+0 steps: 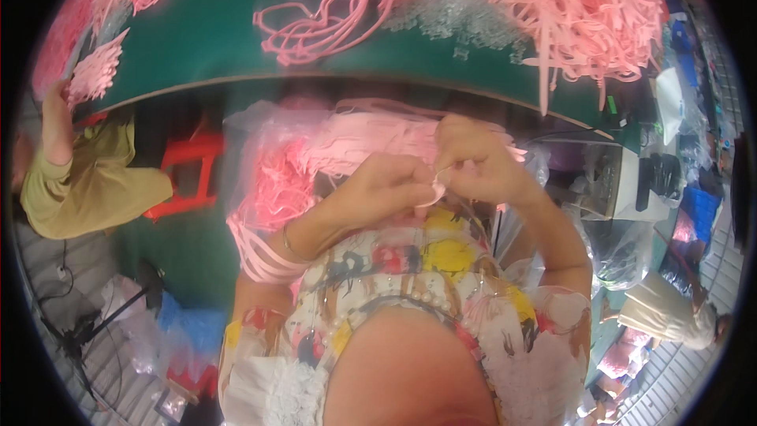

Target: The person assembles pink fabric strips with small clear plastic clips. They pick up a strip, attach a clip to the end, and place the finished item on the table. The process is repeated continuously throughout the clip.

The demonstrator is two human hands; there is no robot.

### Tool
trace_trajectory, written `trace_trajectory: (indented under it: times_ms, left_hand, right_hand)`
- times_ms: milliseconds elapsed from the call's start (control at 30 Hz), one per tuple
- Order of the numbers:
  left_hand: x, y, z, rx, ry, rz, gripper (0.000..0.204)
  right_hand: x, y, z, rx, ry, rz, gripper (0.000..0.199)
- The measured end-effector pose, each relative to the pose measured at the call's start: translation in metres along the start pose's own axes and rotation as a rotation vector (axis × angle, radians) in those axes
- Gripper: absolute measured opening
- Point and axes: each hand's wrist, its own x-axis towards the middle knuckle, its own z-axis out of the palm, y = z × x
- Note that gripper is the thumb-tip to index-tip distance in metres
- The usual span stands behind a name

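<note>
Both hands meet close to the chest, over a clear plastic bag (260,142) stuffed with pink strips. The left hand (386,185) is closed, its grip pinching a thin pink strip (436,186), and the right hand (473,159) is curled shut on the same strip just beside it, fingertips touching. A bundle of pink strips (260,256) hangs looped over the left wrist. Beyond, the green table (213,31) carries heaps of pink strips (576,8). At far left, another person's arm (57,122) reaches onto the table.

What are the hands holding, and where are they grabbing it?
Both hands, left hand and right hand, pinch a thin pink strip at its end, between the fingertips.
</note>
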Motion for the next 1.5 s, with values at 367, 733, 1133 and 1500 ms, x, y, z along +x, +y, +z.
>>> trace_trajectory:
  times_ms: [367,733,1133,1500]
  left_hand:
    - [0.01,-0.034,-0.016,-0.133,0.075,0.07,0.02]
    - [-0.002,-0.011,0.016,0.34,0.315,0.106,0.021]
    - [-0.015,0.0,-0.004,0.133,0.243,0.135,0.024]
    - [-0.015,-0.018,-0.025,0.332,0.36,0.394,0.021]
  right_hand:
    - [-0.01,0.024,0.02,-0.241,0.137,-0.095,0.006]
    - [-0.016,0.018,0.024,-0.292,0.114,0.021,0.011]
    - [0.012,-0.013,0.014,-0.365,0.073,-0.095,0.025]
    - [0.036,-0.007,0.021,-0.216,0.035,0.011,0.026]
